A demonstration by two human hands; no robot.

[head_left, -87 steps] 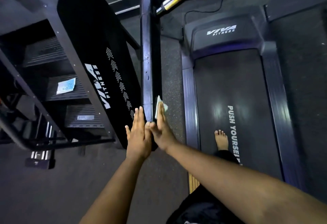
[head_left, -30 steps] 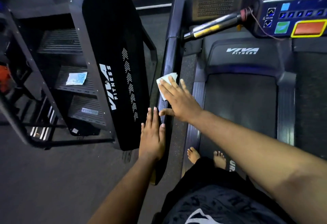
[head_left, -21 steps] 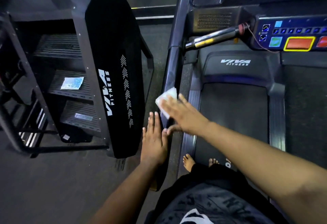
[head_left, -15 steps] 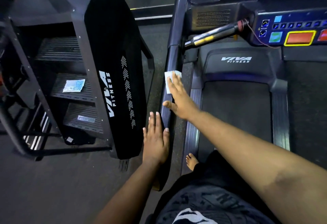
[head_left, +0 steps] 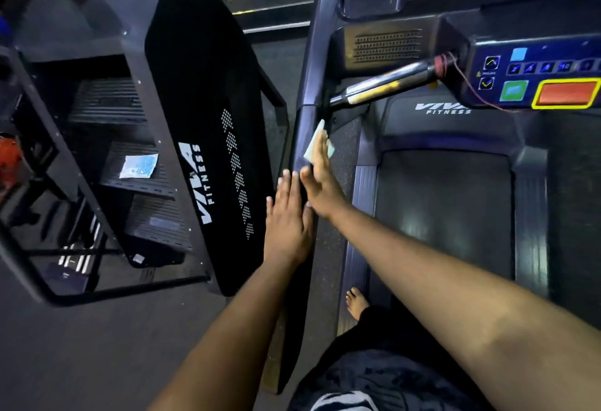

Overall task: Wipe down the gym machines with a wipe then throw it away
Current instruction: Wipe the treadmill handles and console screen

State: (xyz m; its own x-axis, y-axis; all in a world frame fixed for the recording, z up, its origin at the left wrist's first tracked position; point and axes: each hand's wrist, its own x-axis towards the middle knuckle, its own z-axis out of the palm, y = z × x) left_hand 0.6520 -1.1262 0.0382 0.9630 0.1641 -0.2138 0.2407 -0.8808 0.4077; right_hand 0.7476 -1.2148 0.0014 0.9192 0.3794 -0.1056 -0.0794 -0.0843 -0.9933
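Your right hand point(head_left: 322, 188) presses the wipe point(head_left: 317, 145) flat-fingered against the treadmill side rail point(head_left: 304, 131), apparently its inner face; the rail's length runs away from you. Your left hand point(head_left: 287, 219) rests open nearer.

Most of the wipe point(head_left: 313, 145) under the right hand point(head_left: 322, 183); console point(head_left: 533, 76) cut by the right edge.

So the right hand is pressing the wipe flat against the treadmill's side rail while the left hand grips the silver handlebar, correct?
Not quite. The head view shows the left hand lying flat on the side rail, fingers straight, well short of the silver handlebar, which nothing touches. The right hand does press the wipe against that rail.
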